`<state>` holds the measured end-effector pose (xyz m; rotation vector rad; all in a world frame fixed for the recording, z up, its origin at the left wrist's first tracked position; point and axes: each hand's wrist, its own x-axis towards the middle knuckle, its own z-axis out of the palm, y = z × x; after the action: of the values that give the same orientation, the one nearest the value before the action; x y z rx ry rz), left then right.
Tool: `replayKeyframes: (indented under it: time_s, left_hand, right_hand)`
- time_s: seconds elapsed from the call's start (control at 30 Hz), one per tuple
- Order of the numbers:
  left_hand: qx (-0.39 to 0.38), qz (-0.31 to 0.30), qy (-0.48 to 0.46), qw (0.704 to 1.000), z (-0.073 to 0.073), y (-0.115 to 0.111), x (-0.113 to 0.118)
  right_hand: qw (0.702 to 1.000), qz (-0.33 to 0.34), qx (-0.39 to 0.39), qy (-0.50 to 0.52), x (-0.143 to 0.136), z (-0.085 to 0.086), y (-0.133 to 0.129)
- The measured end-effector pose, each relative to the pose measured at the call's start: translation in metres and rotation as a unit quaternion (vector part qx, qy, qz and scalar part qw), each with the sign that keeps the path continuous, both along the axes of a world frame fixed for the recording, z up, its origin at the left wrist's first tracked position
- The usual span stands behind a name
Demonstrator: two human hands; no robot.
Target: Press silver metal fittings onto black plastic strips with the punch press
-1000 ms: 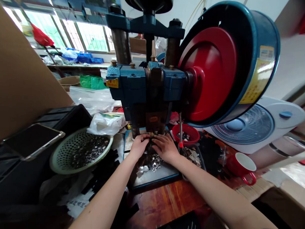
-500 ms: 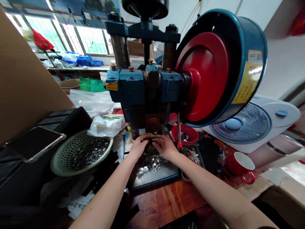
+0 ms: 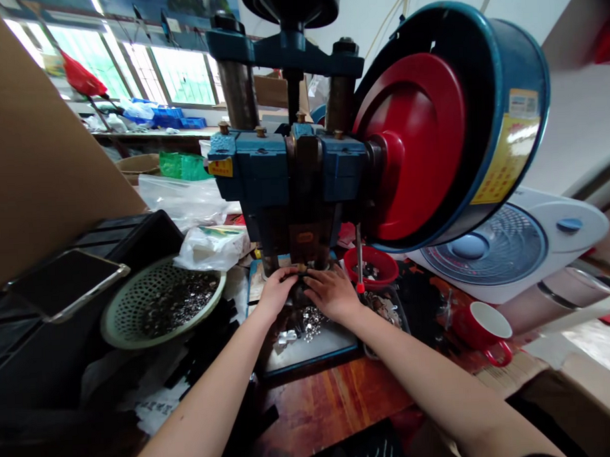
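A blue bench press (image 3: 263, 173) stands in front of me, with a large red flywheel (image 3: 422, 144) on its right side. Under its ram, at the die, my left hand (image 3: 277, 291) is closed, thumb and fingers pinched at a small dark piece that looks like a black strip. My right hand (image 3: 334, 294) meets it from the other side, fingers bent and pressed to the same piece. Its fingers partly hide the piece and the die. Small shiny metal pieces (image 3: 312, 323) lie heaped on the press's base plate (image 3: 309, 355), just below my hands.
A pale green basket (image 3: 111, 322) of small metal parts stands left, near a phone (image 3: 67, 283). To the right are a red bowl (image 3: 386, 259), a clear tray of parts (image 3: 390, 305), a red mug (image 3: 481, 325) and a fan (image 3: 545, 230). Black strips (image 3: 223, 331) lie left of the press.
My right hand has shifted slightly, its fingers a little flatter beside the die. My left hand stays almost where it was. The view has moved slightly.
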<state>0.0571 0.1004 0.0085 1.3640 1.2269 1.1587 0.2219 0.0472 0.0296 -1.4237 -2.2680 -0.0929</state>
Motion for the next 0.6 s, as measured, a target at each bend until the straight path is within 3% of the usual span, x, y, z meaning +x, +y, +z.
replayKeyframes:
  time_s: [0.17, 0.3, 0.47, 0.6]
  left_hand:
    - [-0.007, -0.015, -0.004, 1.000, 0.002, 0.002, 0.001]
    - [-0.007, -0.024, -0.007, 1.000, 0.004, 0.004, 0.000]
    - [0.002, -0.014, -0.016, 1.000, 0.002, 0.002, 0.002]
    - [0.002, -0.004, -0.031, 0.999, -0.001, -0.001, 0.002]
  right_hand:
    - [1.000, -0.009, 0.022, -0.018, -0.007, 0.005, 0.002]
    - [0.999, -0.019, -0.003, 0.031, -0.009, 0.005, 0.007]
    - [0.996, 0.009, -0.021, 0.084, -0.004, 0.000, 0.010]
    - [0.998, 0.021, -0.012, 0.063, 0.000, -0.004, 0.007]
